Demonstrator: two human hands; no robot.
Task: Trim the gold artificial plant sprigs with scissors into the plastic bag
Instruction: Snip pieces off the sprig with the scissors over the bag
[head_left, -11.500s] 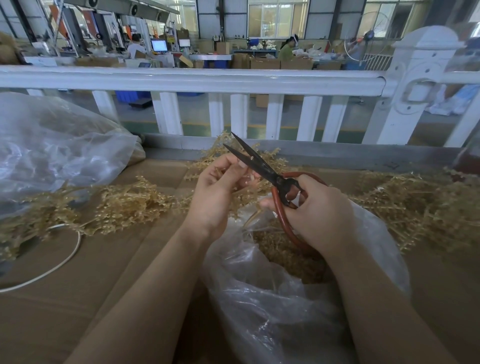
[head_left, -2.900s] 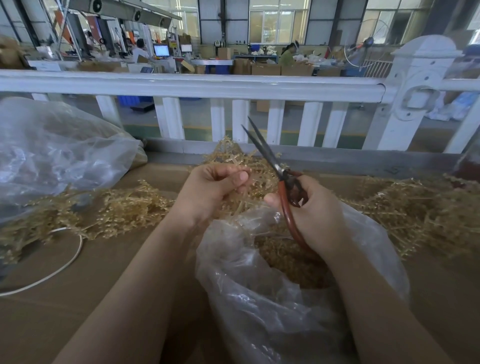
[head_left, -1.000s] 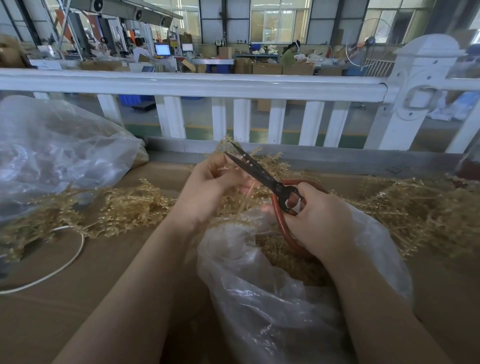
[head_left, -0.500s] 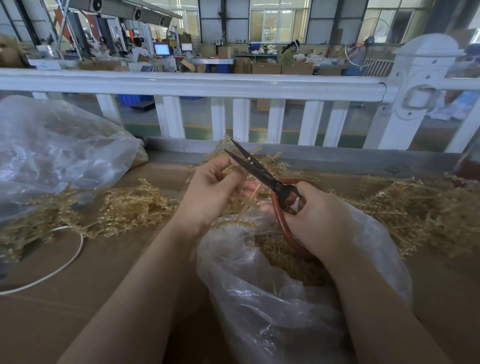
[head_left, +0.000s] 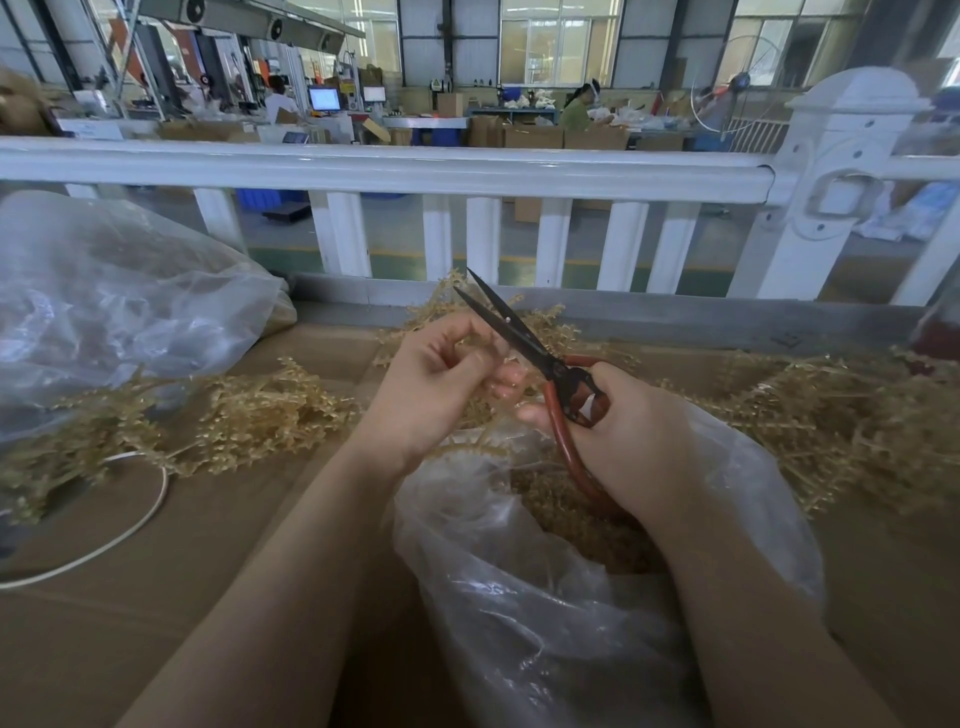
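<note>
Two bare forearms reach in from the lower edge and meet above the mouth of a clear plastic bag (head_left: 545, 613). The left hand (head_left: 441, 384) is turned palm-inward, its fingers curled and its fingertips gathered together, pinching a thin gold sprig (head_left: 470, 444) whose stem trails down below the hand toward the bag's opening; the exact point of the pinch is hidden by the fingers. The right hand (head_left: 634, 436) grips the scissors (head_left: 540, 358), fingers wrapped round the red-brown handle loops, with the thumb side uppermost. The dark blades point up and to the left, slightly parted at the tips, crossing just past the left hand's fingertips.

The bag sits on a brown cardboard surface (head_left: 156, 597) directly under both hands, its crumpled rim open and a heap of short gold trimmings (head_left: 582, 525) visible inside. More gold sprigs lie loose on the cardboard: one pile (head_left: 249, 415) to the left, another larger pile (head_left: 841, 426) to the right, and some behind the hands near the far edge. They look pale gold, wiry, with many tiny leaf-like nubs along thin branches.

A second, larger clear bag (head_left: 119, 301) bulges at the far left, and a white cord (head_left: 130, 525) loops across the cardboard beside it. A white railing (head_left: 389, 171) runs across behind the work surface.
</note>
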